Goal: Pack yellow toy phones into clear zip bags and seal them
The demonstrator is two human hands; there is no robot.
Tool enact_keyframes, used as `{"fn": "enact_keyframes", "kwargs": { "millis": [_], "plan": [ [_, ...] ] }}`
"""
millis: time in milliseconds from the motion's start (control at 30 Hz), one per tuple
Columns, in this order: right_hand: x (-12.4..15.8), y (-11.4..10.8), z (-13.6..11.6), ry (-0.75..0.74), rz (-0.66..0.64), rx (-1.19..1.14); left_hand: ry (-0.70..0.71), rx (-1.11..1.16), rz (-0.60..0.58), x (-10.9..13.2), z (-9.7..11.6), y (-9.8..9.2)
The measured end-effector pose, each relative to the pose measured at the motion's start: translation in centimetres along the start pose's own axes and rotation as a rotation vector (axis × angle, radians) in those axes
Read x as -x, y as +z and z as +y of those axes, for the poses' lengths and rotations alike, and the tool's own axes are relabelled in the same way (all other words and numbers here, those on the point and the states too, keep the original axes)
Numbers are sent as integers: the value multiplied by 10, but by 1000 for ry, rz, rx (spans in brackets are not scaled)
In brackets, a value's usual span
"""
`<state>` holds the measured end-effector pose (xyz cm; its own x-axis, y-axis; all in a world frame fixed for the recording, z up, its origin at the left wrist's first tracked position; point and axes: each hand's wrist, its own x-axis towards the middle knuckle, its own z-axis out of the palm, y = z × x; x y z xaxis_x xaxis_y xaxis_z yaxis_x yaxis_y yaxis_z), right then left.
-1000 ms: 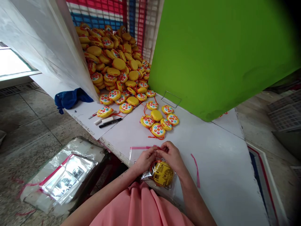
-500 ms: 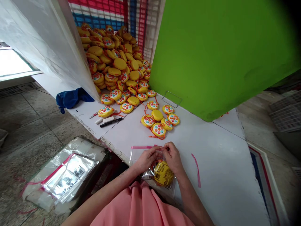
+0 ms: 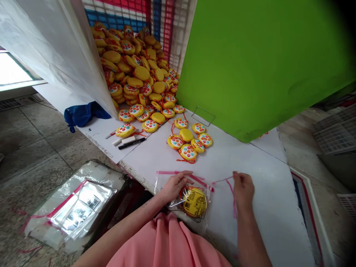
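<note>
A clear plastic bag (image 3: 204, 218) with a pink edge lies at the table's front, and inside it is a round yellow toy (image 3: 196, 202) whose back carries black print. My left hand (image 3: 176, 185) is at the bag's upper part, fingers bent and closed on the film. To the right, away from the bag, my right hand (image 3: 243, 190) pinches the end of a thin pink strip (image 3: 223, 180) stretching left toward the bag's pink edge. Whether the strip still joins the bag is not clear. Another pink strip (image 3: 231, 193) lies beside my right hand.
Several yellow toys with coloured buttons (image 3: 187, 152) lie ahead, before a large pile (image 3: 141, 74). A green board (image 3: 250, 66) stands right of the pile. Markers (image 3: 132, 143) and a blue cloth (image 3: 83, 114) are left. Stacked clear bags (image 3: 80, 211) rest on a package at lower left.
My right hand has moved right, off the bag, drawing out a pink strip. My left hand stays at the bag, which now lies flatter with its pink edge more visible.
</note>
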<state>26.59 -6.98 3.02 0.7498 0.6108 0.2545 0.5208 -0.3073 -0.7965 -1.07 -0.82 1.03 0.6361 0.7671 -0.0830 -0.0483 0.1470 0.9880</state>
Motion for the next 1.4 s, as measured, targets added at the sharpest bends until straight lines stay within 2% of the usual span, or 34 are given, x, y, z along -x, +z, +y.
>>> {"fn": "enact_keyframes", "kwargs": {
  "millis": [100, 133, 167, 233, 300, 333, 400, 433, 467, 533, 600, 633, 700, 800, 967, 1100, 1233, 1400],
  "plan": [
    [-7, -46, 50, 76, 171, 248, -5, -12, 2, 0, 2, 0],
    [-5, -59, 65, 91, 181, 337, -9, -9, 4, 0, 2, 0],
    [-3, -71, 79, 88, 132, 421, -15, -3, 6, 0, 1, 1],
    [1, -90, 93, 27, -47, 529, -29, 25, 13, -2, -2, 1],
    [0, -101, 87, -86, -142, 567, -37, 59, 16, -3, -5, 2],
    [-1, -103, 77, -150, -121, 564, -36, 69, 13, -3, -6, 2],
    [-4, -98, 48, -249, -32, 512, -36, 86, 9, -4, -6, 2],
    [-3, -90, 32, -264, -18, 454, -35, 101, 4, -4, -6, 1],
    [0, -79, 16, -239, -64, 374, -32, 121, -1, -4, -5, 1],
    [11, -49, -11, -103, -291, 180, -18, 163, -6, -4, -3, 1],
    [28, -18, -29, -6, -617, 13, 0, 199, 4, -3, -2, 1],
    [36, -4, -35, 24, -735, -67, 2, 216, 16, -3, -2, 1],
    [48, 14, -42, 74, -852, -216, -8, 247, 34, -3, -1, 1],
    [53, 20, -42, 152, -808, -350, -50, 286, 27, -4, 0, 0],
    [46, 6, -30, 229, -697, -432, -98, 296, 28, -4, 2, -1],
    [46, 6, -22, 304, -639, -519, -117, 347, -8, -3, 8, -1],
    [49, 10, -17, 394, -626, -562, -109, 350, -12, -2, 12, -2],
    [51, 14, -16, 376, -651, -584, -136, 270, 16, -2, 10, -3]
  ]
}}
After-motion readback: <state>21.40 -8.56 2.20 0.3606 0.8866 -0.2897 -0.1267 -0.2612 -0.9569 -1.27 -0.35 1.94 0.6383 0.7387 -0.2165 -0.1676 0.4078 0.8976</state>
